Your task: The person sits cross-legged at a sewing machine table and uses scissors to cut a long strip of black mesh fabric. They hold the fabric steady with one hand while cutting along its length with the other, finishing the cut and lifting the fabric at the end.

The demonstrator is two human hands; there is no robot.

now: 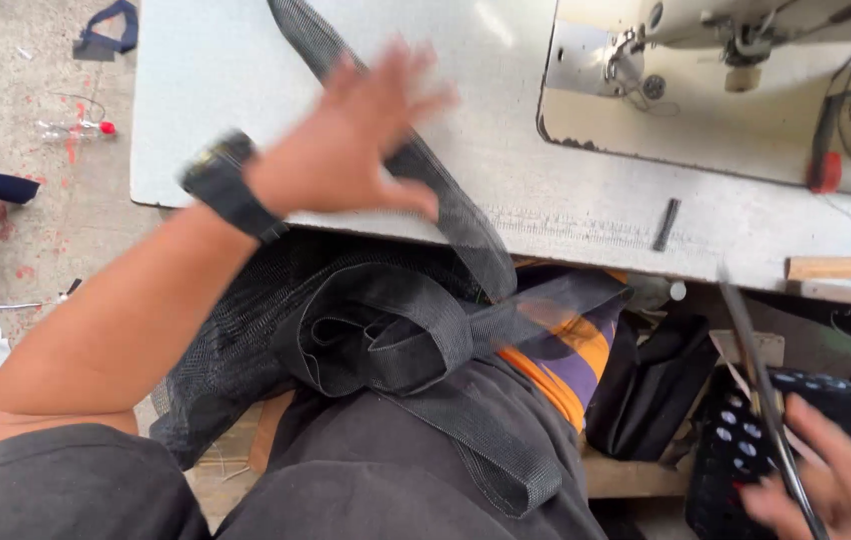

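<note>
Head view looks down on a white sewing table (246, 90) that fills the frame from 11 to 3 o'clock, its near edge running across the middle. On it at 1 to 2 o'clock stands a cream sewing machine (746, 60), with a small red-handled tool (826, 150) lying at 3 o'clock. A black webbing strap (446, 210) crosses the tabletop from 12 o'clock, drops over the near edge and coils in loops on a heap of black mesh fabric (236, 340) in the person's lap at the centre. An orange and purple cloth (566, 360) shows just right of the coils.

At 4 o'clock, below the table, a black perforated basket (736, 450) sits on a wooden shelf; what lies inside it cannot be told. Dark folded cloth (656, 385) stands beside it.

Spread flat with fingers apart, the left hand (356, 140) lies blurred over the table at 11 o'clock, its thumb side touching the strap; a black wristwatch (226, 185) is on the wrist. Low at 5 o'clock, the right hand (836, 485) grips a thin dark rod (761, 380) next to the basket.

Bare tabletop lies left of the strap. Concrete floor (36, 200) at 9 o'clock carries scraps and a clear bottle (71, 128).
</note>
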